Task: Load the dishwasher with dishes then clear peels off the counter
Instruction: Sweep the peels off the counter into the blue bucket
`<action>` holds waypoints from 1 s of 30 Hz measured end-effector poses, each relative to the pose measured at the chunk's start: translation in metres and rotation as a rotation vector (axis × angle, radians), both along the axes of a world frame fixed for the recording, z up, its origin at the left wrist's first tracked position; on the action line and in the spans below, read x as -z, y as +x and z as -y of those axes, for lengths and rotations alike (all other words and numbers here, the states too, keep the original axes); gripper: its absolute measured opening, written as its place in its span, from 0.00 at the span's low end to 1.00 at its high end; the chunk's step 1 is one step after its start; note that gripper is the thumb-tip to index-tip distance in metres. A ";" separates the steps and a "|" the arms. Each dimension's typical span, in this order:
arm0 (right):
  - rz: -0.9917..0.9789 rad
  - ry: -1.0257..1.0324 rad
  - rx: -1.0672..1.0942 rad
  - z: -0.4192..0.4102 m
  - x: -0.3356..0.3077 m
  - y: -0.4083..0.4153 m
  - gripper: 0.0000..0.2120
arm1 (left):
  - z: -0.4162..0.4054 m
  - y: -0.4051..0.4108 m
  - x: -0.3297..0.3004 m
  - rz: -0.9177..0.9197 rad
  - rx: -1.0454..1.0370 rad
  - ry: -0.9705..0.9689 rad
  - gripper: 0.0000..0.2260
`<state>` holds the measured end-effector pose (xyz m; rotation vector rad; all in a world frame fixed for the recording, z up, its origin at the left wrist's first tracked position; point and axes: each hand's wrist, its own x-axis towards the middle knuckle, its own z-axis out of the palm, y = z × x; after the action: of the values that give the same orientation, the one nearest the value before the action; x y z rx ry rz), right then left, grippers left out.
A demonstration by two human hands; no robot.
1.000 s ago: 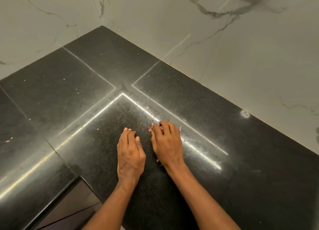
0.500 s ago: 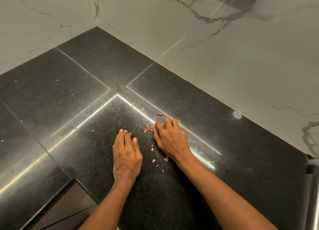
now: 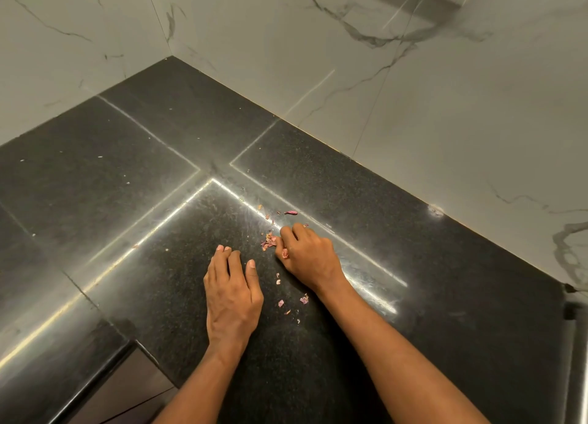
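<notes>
Countertop (image 3: 413,264) of black speckled stone fills an inside corner under marble-veined wall tiles (image 3: 413,121). Left hand (image 3: 230,291) rests flat, fingers relaxed. Right hand (image 3: 307,255) lies beside it, fingers curled, pinching pink peels (image 3: 269,240); loose flakes lie between both hands and just beyond the right fingertips. Long axis: cannot tell.
</notes>
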<state>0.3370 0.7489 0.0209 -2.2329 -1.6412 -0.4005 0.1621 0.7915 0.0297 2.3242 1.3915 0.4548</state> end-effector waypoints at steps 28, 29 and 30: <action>-2.035 0.885 0.486 0.060 -0.068 -0.130 0.14 | 0.011 -0.030 -0.032 0.732 -0.139 -0.567 0.21; -2.067 0.892 0.472 0.061 -0.070 -0.145 0.15 | 0.023 -0.038 -0.039 0.868 -0.180 -0.679 0.21; -2.100 0.886 0.465 0.059 -0.072 -0.161 0.15 | 0.038 -0.048 -0.047 1.016 -0.211 -0.799 0.21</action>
<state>0.1764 0.6895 0.0926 -1.0207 0.2262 0.7781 0.1141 0.7532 0.0764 1.0309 0.9939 0.7978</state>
